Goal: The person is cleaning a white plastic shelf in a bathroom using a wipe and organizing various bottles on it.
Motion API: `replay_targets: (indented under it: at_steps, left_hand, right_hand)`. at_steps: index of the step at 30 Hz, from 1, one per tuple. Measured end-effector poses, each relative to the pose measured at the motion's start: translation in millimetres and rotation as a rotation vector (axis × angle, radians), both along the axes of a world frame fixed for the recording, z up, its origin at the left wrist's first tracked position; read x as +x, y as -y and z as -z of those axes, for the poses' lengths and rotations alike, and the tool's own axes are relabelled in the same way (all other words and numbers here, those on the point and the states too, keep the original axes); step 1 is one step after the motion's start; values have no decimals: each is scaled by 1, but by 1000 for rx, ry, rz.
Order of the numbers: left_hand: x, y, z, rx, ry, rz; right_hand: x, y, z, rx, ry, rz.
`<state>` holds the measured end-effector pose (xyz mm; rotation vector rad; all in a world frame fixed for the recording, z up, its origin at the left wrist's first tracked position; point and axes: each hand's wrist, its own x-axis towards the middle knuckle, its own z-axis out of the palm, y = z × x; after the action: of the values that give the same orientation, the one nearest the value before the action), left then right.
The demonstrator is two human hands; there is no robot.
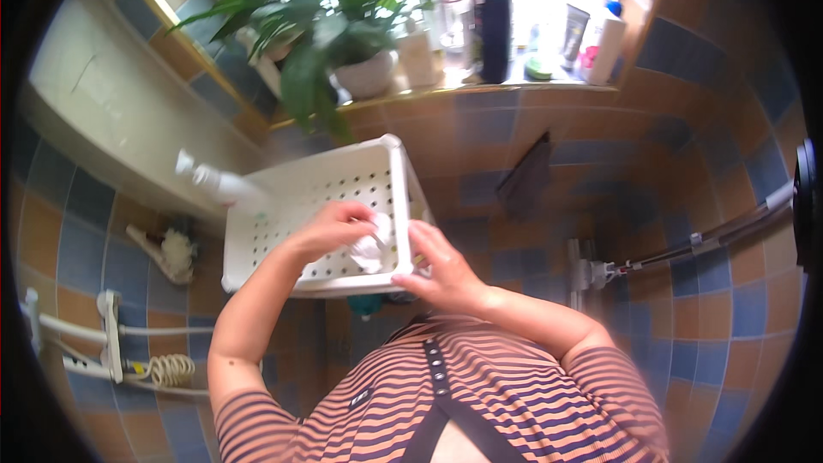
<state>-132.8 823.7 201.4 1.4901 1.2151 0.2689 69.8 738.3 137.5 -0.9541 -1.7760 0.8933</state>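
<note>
In front of my torso is a white perforated plastic shelf basket (347, 161) with raised walls, slightly askew in the view. My left hand (334, 228) is inside it, fingers closed on a crumpled white cloth (370, 254) against the perforated base near the right wall. My right hand (443, 267) grips the basket's near right corner, thumb on the rim and fingers along the outer side. A blurred whitish bottle (222, 186) is at the basket's far left end; its base is hard to make out.
A potted leafy plant (363, 74) and several bottles, including a dark pump bottle (495, 32), line the windowsill. A dark cloth (527, 173) hangs on the tiled wall. At right leans a mop-like pole (701, 238). A brush (154, 251) and coiled hose (170, 370) are at left.
</note>
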Motion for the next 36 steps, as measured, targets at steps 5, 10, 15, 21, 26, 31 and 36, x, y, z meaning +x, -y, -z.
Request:
replay_targets:
  at_steps: [5, 10, 15, 21, 26, 31, 36]
  left_hand:
    - [20, 0, 11, 177, 151, -347]
    - [10, 37, -24, -171, 28, 55]
    - [-28, 61, -36, -8, 414, -270]
    - [-23, 88, -5, 160, 753, -590]
    - [-18, 113, -4, 174, 823, -769]
    - [-24, 145, 3, 213, 842, -920]
    - [-25, 165, 6, 191, 839, -1011]
  right_hand:
    - [28, -4, -7, -130, -38, -219]
    - [100, -50, -9, -230, -36, 23]
    - [169, -126, -32, -99, 14, 420]
    - [170, -238, -65, 173, 73, 690]
    - [137, -292, -76, 223, 121, 908]
    - [122, -315, -79, 192, 57, 1065]
    - [130, -313, -86, 254, 30, 1046]
